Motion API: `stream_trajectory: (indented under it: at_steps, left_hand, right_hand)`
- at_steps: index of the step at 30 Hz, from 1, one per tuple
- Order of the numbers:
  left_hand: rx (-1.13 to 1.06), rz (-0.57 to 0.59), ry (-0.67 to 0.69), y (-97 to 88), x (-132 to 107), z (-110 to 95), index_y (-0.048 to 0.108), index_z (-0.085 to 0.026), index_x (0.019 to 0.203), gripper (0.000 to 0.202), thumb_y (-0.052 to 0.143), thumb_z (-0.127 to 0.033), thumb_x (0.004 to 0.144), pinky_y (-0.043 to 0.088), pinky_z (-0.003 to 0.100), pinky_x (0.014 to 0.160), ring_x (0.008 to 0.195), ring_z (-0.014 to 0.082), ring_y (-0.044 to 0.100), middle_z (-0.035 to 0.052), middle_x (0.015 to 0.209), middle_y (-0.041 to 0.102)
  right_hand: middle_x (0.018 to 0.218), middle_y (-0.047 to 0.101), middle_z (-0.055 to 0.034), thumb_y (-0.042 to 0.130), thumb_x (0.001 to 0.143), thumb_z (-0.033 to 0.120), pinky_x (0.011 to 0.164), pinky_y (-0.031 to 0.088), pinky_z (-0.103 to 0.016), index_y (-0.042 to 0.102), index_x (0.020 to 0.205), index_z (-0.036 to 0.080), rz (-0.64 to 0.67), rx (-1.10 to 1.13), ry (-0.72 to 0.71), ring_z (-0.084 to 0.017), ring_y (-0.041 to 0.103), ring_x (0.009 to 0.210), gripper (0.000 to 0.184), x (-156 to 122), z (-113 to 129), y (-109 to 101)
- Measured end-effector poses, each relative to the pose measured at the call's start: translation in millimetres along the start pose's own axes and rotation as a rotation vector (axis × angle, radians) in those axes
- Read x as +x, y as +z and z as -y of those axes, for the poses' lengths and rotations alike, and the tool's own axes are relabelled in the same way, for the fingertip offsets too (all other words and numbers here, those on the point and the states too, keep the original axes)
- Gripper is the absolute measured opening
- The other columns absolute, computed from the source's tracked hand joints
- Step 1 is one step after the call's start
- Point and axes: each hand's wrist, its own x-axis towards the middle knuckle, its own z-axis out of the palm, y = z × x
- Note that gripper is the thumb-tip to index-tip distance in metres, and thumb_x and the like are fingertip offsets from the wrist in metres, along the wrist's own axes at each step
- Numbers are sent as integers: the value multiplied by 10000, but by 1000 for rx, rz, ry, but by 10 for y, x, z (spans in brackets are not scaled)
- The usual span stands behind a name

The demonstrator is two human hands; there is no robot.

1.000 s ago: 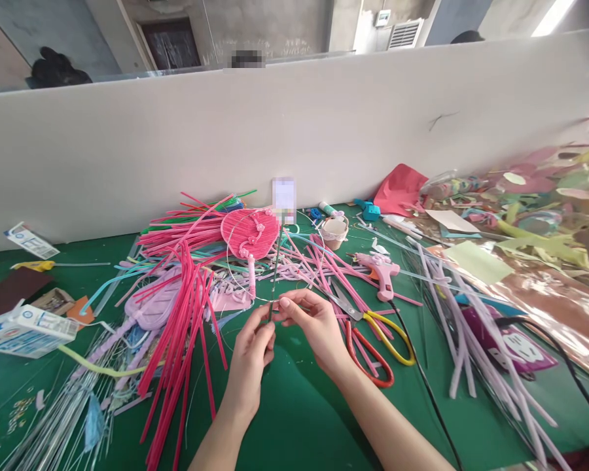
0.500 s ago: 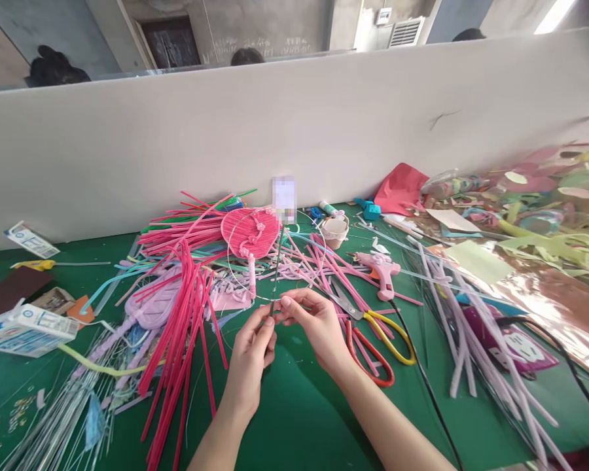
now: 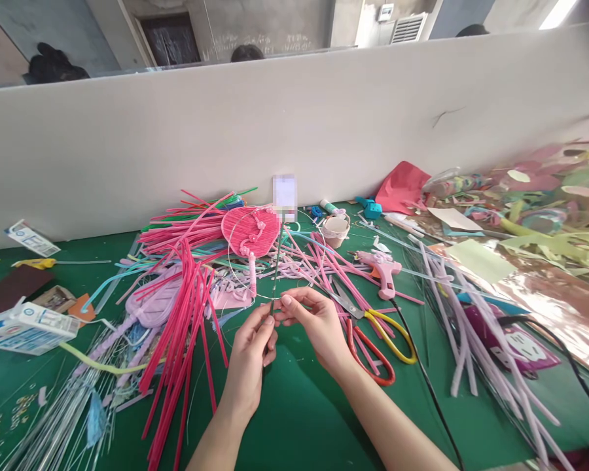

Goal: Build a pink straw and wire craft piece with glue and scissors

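Note:
My left hand [image 3: 252, 347] pinches a thin dark green stem [image 3: 277, 268] between thumb and forefinger. The stem stands nearly upright and leans a little to the right. My right hand [image 3: 317, 320] is closed close beside it, thumb and forefinger on a thin pale wire [image 3: 262, 297]. That wire curves up to the left in a large loop, and its crossing with the stem is hidden by the fingers. Behind the loop lies a round pink fan [image 3: 248, 234] with small flowers and a handle. Scissors [image 3: 357, 314] with red and yellow handles rest right of my right hand.
Red pipe cleaners [image 3: 177, 327] and a lilac fan [image 3: 152, 304] lie on the left. A pink glue gun [image 3: 385, 271] with a black cord, a paper cup [image 3: 334, 230] and lilac pipe cleaners [image 3: 459, 340] are on the right. A white partition [image 3: 201, 131] stands behind.

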Motion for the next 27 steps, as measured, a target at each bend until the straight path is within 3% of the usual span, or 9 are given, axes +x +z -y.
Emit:
stream_trajectory:
  at_steps: [27]
  left_hand:
    - [-1, -62, 25, 3, -5, -22, 686, -170, 959, 290, 697, -389, 770, 170, 177, 426, 532, 58, 310, -27, 715, 484]
  right_hand:
    - [735, 741, -31, 788, 731, 439, 607, 581, -281, 696, 814, 183, -2, -49, -26, -194, 731, 689, 285, 0, -2, -4]
